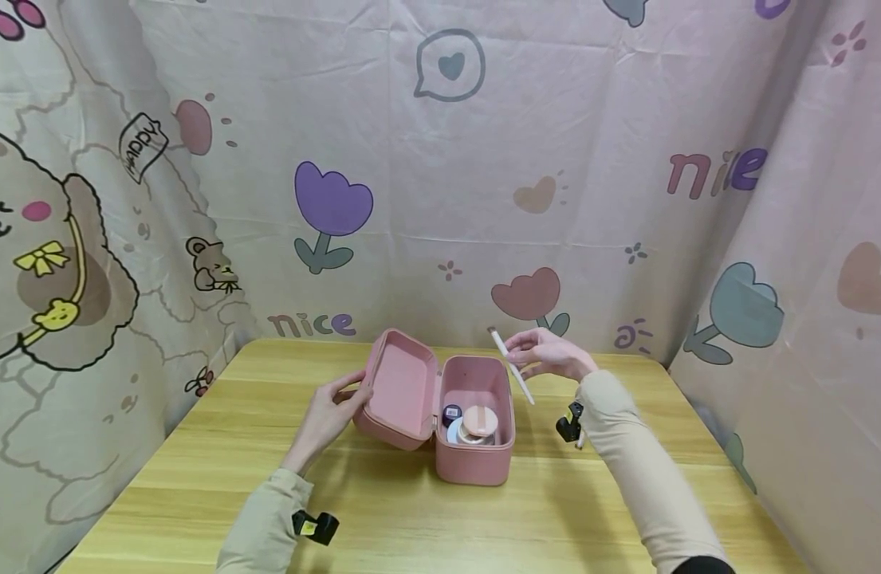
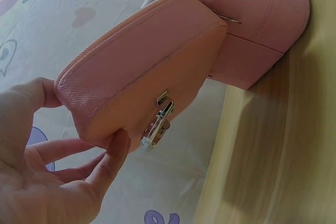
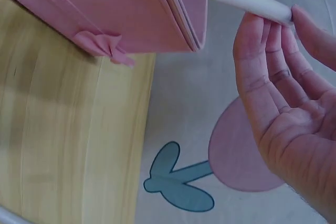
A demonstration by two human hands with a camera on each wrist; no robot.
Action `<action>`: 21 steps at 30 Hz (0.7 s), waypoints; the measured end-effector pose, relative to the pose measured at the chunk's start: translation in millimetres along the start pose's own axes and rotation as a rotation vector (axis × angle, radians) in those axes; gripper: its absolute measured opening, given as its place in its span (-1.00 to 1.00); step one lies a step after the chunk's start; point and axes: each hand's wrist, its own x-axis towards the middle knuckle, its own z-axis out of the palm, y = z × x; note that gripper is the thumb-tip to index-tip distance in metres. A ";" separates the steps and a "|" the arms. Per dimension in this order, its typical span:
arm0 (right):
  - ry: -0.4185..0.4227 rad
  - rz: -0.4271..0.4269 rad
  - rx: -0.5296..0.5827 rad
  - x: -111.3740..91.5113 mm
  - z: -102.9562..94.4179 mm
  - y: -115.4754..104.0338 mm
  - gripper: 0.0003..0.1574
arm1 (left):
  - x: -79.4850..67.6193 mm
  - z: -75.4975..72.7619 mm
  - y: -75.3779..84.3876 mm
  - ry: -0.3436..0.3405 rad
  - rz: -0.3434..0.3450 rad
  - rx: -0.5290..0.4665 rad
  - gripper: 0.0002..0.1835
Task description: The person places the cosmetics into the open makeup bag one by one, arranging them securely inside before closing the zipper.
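Note:
A pink cosmetic case (image 1: 474, 466) stands on the table with its zippered lid (image 1: 400, 383) swung out to the left. My left hand (image 1: 332, 410) pinches the outer corner of that lid, thumb on the rim and fingers against its outside, near a metal handle ring (image 2: 157, 124). In my right hand (image 1: 551, 353) is a slim white makeup brush (image 1: 513, 367), pinched between thumb and fingertips above the case's right edge. Its small brownish tip points up and away. Inside the case lie a round powder puff (image 1: 480, 421), a dark-lidded jar (image 1: 451, 414) and a pale round item beneath the puff.
The wooden table (image 1: 196, 478) ends at a patterned curtain (image 1: 426, 199) behind and at both sides. A small thing (image 1: 580, 440) lies on the table, mostly hidden by the right wrist camera. A pink bow (image 3: 105, 44) sits on the case's side.

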 end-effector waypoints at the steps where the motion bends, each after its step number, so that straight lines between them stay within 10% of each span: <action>1: -0.007 0.002 -0.001 2.5 2.2 -0.7 -0.55 | 0.0 0.1 0.2 -0.002 0.007 0.004 -0.45; 21: -0.002 0.032 -0.100 39.6 35.4 2.5 -0.62 | -0.5 -0.8 -2.6 -0.007 0.012 -0.013 -0.46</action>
